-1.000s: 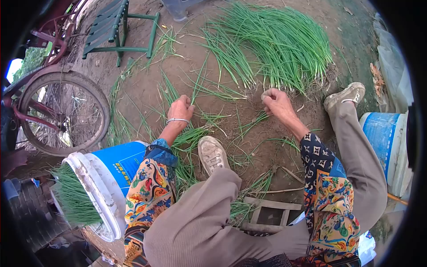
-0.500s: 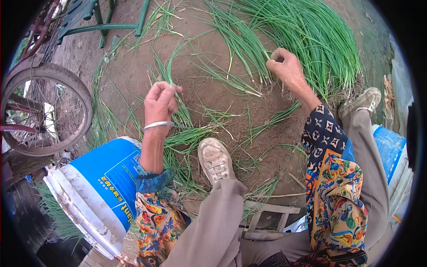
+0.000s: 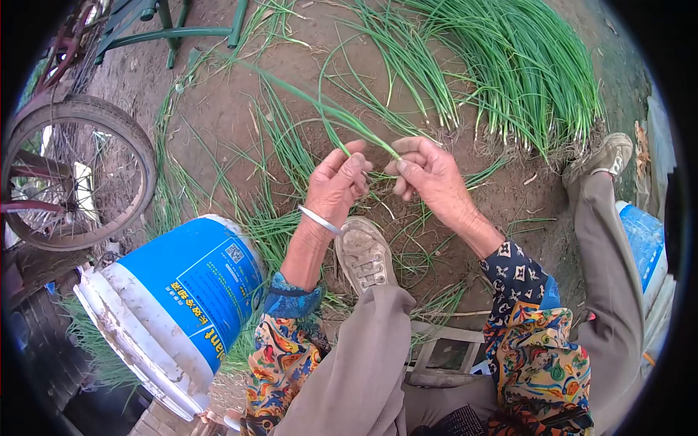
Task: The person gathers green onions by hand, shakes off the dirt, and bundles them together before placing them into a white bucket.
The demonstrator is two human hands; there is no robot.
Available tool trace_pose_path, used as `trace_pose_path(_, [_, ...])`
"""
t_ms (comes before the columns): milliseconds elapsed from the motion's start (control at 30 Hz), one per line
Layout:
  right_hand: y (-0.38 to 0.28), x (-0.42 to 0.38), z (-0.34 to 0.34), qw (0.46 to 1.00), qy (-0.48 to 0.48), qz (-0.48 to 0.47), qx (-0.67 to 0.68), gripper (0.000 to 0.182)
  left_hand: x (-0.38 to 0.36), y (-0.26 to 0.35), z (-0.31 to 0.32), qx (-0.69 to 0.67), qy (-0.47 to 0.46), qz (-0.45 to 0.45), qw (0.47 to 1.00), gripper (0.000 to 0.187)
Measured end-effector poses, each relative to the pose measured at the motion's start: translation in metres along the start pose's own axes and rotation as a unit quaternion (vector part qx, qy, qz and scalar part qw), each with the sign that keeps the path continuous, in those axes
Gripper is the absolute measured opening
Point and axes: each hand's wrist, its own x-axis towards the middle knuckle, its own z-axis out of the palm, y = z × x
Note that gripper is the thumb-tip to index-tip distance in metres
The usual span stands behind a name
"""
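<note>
The left hand (image 3: 336,183) and right hand (image 3: 430,174) each pinch green stalks (image 3: 363,131), close together over soil (image 3: 505,200) strewn with loose greens (image 3: 289,149).

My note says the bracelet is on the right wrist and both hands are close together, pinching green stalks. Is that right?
Not quite: the bracelet is on the left wrist, as the head view shows. The rest stands: the left hand and right hand are close together, pinching green stalks.
</note>
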Motion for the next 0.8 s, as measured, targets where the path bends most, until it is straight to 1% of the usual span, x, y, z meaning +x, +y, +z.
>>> trace_pose_path(67, [0.005,-0.007,0.012,0.997,-0.055,0.021,-0.059,0.023,-0.003,-0.010,0.000,0.041,0.004,-0.003,0.999,0.032])
trace_pose_path(100, [0.009,-0.010,0.016,0.995,-0.044,0.007,-0.088,0.022,-0.004,-0.013,0.000,0.059,0.006,-0.003,0.998,0.031])
trace_pose_path(167, [0.018,-0.013,0.020,0.988,-0.020,-0.021,-0.151,0.023,-0.006,-0.017,0.002,0.065,0.049,0.035,0.996,0.028])
trace_pose_path(200, [0.020,-0.014,0.022,0.975,0.002,-0.099,-0.197,0.022,-0.005,-0.015,-0.001,0.063,0.070,0.058,0.994,0.026])
trace_pose_path(267, [0.004,-0.017,0.015,0.961,-0.004,-0.065,-0.268,0.019,-0.002,-0.004,-0.014,0.037,0.119,0.103,0.987,0.023])
trace_pose_path(300, [-0.008,-0.018,0.014,0.952,-0.010,-0.049,-0.301,0.018,0.002,0.008,-0.028,-0.001,0.122,0.132,0.984,0.022])
trace_pose_path(333, [-0.014,-0.015,0.008,0.935,0.015,-0.092,-0.343,0.015,0.003,0.020,-0.042,0.012,0.145,0.162,0.976,0.023])
trace_pose_path(367, [-0.007,-0.003,-0.002,0.902,0.060,-0.183,-0.387,0.017,0.001,0.031,-0.050,0.039,0.170,0.173,0.969,0.025])
trace_pose_path(433, [-0.008,0.022,-0.021,0.830,0.169,-0.222,-0.483,0.023,-0.003,0.041,-0.036,0.029,0.207,0.183,0.961,0.026])
trace_pose_path(467, [-0.013,0.035,-0.027,0.822,0.197,-0.191,-0.499,0.026,-0.004,0.040,-0.031,-0.008,0.193,0.172,0.966,0.025])
trace_pose_path(533, [-0.013,0.060,-0.038,0.790,0.209,-0.135,-0.561,0.028,-0.007,0.033,-0.022,-0.082,0.171,0.152,0.970,0.024])
trace_pose_path(567, [-0.011,0.069,-0.042,0.771,0.212,-0.107,-0.591,0.028,-0.008,0.029,-0.024,-0.082,0.153,0.144,0.974,0.024])
trace_pose_path(667, [-0.004,0.080,-0.057,0.805,0.198,-0.147,-0.540,0.029,-0.006,0.018,-0.028,-0.096,0.103,0.126,0.982,0.023])
trace_pose_path(767, [-0.021,0.055,-0.027,0.898,0.191,-0.098,-0.384,0.028,-0.005,0.012,-0.024,-0.073,0.097,0.105,0.987,0.021])
trace_pose_path(800, [-0.015,0.048,-0.016,0.925,0.164,-0.116,-0.322,0.028,-0.006,0.007,-0.017,-0.075,0.106,0.087,0.988,0.023])
